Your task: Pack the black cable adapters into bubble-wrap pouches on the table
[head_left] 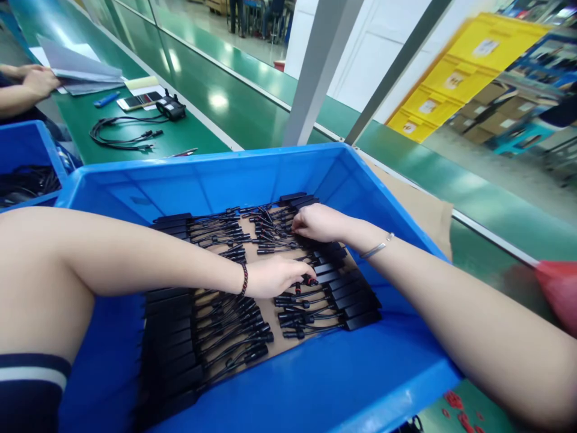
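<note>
Inside a large blue bin (202, 174), black modules with short cables lie in rows on a brown cardboard sheet (276, 310). My left hand (274, 276) reaches over the middle, its fingers closed on a black connector with red rings (309, 280). Farther back on the right, my right hand (320, 222) is closed over the cable ends beside the upper right modules (300, 199); its fingertips are partly hidden, and what they hold cannot be made out. More modules (169, 349) fill the left side, and others (356, 300) lie at the lower right.
Another person's hands (40, 81) are by papers (79, 66) at the upper left. A phone (139, 101) and a black cabled device (171, 107) lie on the green table. A grey post (320, 66) rises behind the bin. Red rings (454, 400) lie at the lower right.
</note>
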{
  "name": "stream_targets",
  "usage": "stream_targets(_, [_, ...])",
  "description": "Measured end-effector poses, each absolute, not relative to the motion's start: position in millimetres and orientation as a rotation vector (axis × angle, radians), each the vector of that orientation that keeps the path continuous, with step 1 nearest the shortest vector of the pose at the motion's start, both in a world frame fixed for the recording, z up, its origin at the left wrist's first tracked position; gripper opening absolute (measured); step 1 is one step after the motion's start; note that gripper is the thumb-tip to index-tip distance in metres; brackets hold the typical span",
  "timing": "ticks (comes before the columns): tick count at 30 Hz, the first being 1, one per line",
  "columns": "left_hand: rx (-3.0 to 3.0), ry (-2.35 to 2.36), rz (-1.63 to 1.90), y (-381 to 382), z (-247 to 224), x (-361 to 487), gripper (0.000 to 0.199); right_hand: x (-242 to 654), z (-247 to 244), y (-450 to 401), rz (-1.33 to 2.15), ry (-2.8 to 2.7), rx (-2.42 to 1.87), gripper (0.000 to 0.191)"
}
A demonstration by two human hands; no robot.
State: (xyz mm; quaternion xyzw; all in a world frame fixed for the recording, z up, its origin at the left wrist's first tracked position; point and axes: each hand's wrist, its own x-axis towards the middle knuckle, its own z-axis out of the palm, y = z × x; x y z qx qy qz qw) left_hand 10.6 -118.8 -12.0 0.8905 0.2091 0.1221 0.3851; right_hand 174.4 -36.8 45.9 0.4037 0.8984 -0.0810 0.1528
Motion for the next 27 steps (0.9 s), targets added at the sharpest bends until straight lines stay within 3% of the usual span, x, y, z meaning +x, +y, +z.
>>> stream_targets(13, [2.196,0.564,0.342,-116,-7,15,0.028,158,34,-48,-0.058,2.344,1.437,0.032])
stream_targets(27, [2.086,0.659,0.416,-115,-5,17,0.029,142,27,-53,0.020,2.419,1.366,0.029])
